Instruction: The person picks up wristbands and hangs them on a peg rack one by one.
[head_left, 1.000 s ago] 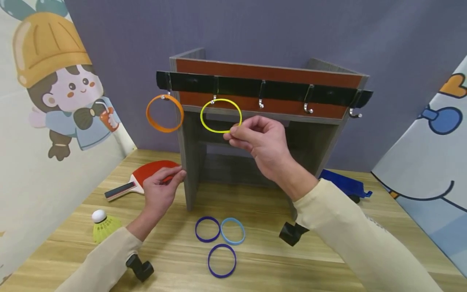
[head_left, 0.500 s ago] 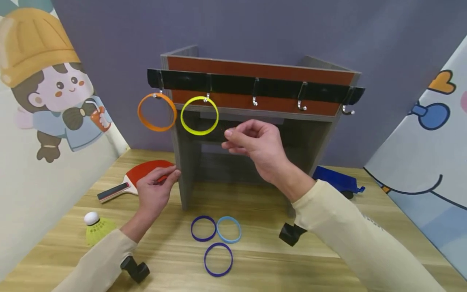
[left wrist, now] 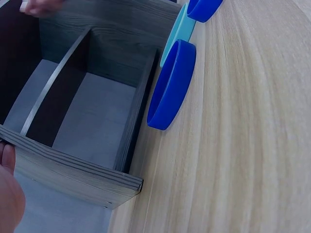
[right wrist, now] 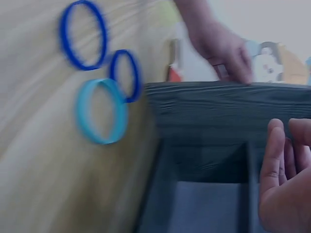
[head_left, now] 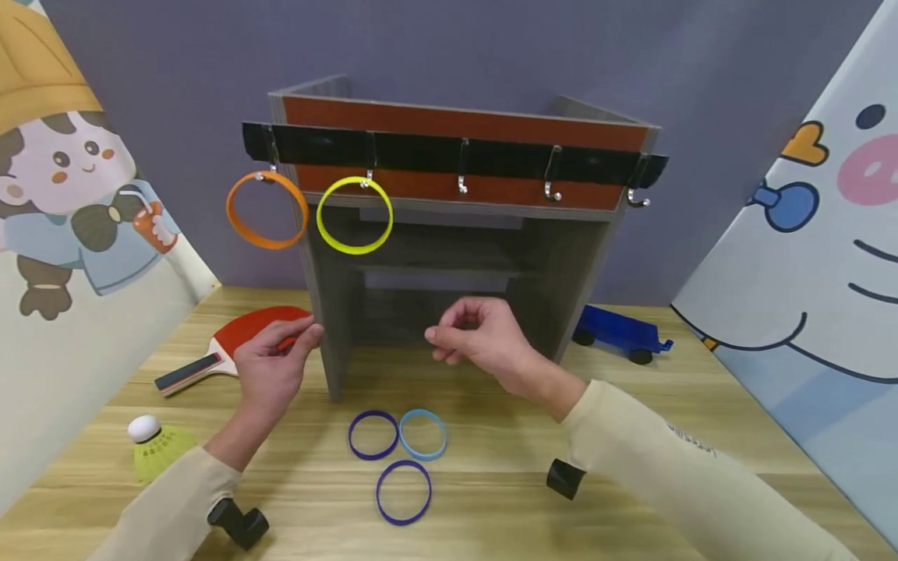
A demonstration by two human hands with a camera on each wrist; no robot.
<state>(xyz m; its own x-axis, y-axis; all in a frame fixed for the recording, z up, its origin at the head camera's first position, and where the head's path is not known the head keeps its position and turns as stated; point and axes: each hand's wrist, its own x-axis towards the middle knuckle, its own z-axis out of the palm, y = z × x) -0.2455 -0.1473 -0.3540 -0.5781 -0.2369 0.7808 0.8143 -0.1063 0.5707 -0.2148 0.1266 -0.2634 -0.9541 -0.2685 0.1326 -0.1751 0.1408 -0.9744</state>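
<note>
My left hand (head_left: 272, 366) is at the front edge of the left side panel of a grey shelf unit (head_left: 330, 335); its fingertips touch or nearly touch that edge. My right hand (head_left: 487, 339) hangs in front of the lower shelf with loosely bent fingers and nothing in them. A yellow wristband (head_left: 354, 251) hangs on the second hook from the left of a black hook rail (head_left: 414, 148). The orange wristband (head_left: 266, 243) hangs on the leftmost hook. Below lie two dark blue wristbands (head_left: 403, 520) (head_left: 373, 455) and a light blue wristband (head_left: 423, 455).
Left of the shelf lie a red table tennis bat (head_left: 242, 331) and a yellow shuttlecock (head_left: 160, 448). A blue toy trailer (head_left: 617, 331) stands at the right on the wooden table (head_left: 512, 506). Three hooks to the right on the rail carry nothing.
My right hand has let go of the yellow wristband, which now hangs from its hook, and has moved down. My left hand stays by the side panel. The head view has shifted right.
</note>
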